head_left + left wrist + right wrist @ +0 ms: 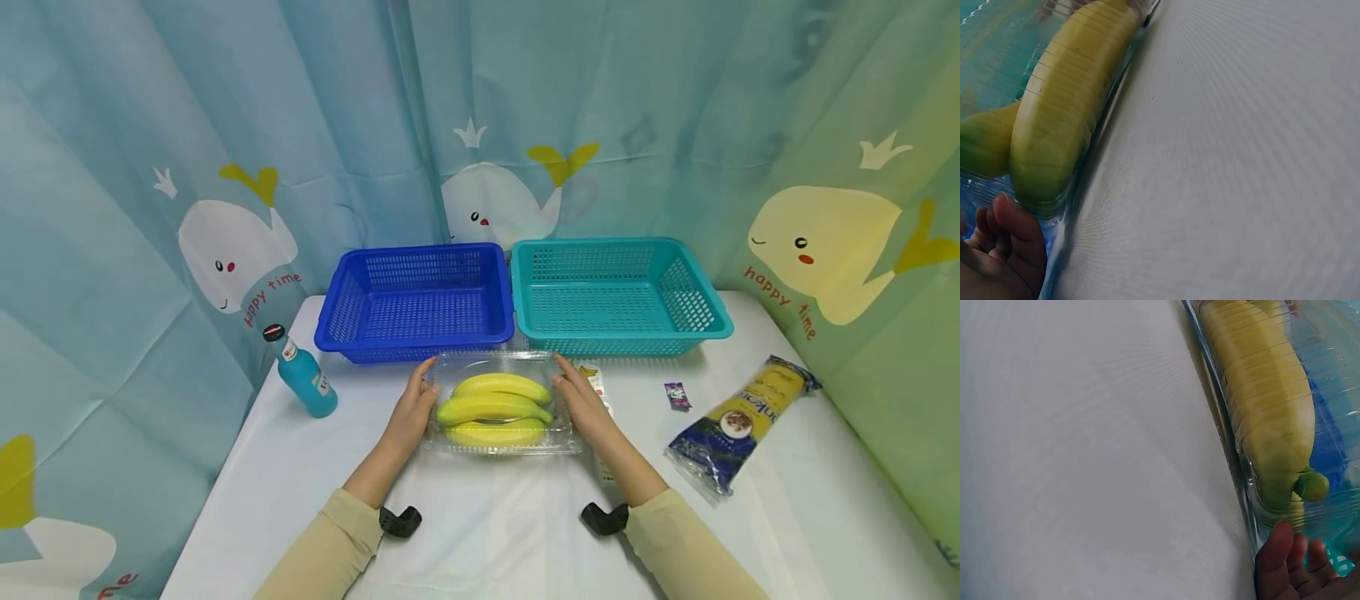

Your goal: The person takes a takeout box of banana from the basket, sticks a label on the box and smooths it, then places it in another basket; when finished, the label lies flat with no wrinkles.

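A clear plastic clamshell box [502, 450] with several yellow bananas [495, 408] inside is at the middle of the table in the head view. At its left end, my left hand [415, 408] grips the box. My right hand [585, 404] has hold of the opposite end. Through the ribbed plastic wall [1063, 106] in the left wrist view, a banana shows greenish near the thumb. The right wrist view has curled fingers [1282, 550] against the box end, close to a green banana stem [1312, 485]. Whether the box touches the tabletop, I cannot tell.
Behind the box stand a blue basket [423, 343] and a teal basket [622, 337]. A blue bottle [309, 377] is at left. On the right lie a small purple packet [677, 397] and a yellow-and-blue bag [742, 425]. My right arm partly covers a white printed package [591, 375].
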`<state>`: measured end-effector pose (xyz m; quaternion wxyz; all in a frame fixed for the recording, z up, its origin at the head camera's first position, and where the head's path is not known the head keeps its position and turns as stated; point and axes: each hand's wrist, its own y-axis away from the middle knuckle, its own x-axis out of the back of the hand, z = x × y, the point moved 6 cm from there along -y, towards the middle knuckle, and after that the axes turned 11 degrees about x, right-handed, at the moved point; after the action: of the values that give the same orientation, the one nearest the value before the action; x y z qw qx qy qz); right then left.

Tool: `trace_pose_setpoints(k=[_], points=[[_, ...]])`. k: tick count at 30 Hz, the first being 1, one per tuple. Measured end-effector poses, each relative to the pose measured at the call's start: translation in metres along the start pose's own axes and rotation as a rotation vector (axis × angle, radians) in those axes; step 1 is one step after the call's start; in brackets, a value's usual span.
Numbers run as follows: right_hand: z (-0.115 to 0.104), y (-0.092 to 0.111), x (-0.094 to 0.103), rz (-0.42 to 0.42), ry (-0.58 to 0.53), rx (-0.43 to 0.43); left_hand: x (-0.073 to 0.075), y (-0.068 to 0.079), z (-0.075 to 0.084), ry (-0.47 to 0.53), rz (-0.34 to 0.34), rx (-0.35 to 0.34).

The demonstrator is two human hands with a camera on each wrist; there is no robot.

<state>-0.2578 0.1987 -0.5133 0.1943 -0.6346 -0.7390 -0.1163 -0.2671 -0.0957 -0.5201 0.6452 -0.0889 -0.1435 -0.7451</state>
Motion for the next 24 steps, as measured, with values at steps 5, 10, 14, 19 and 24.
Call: trace_pose_setpoints(k=[5,10,14,19,24], points=[[0.000,0.000,0.000,0.002,0.026,0.016,0.000,0.000,-0.002,-0.004,0.009,0.008],[0.000,0.000,0.000,0.008,0.046,0.032,0.000,0.001,-0.005,-0.009,0.011,0.008],[-0.001,0.000,0.000,0.001,0.050,0.033,0.000,0.002,-0.007,-0.030,0.013,0.017],[-0.008,0.002,0.004,-0.029,0.079,0.017,0.003,0.004,-0.002,-0.106,0.015,0.047],[-0.017,0.004,0.015,-0.072,0.121,0.024,0.010,0.012,0.017,-0.304,0.073,0.032]])
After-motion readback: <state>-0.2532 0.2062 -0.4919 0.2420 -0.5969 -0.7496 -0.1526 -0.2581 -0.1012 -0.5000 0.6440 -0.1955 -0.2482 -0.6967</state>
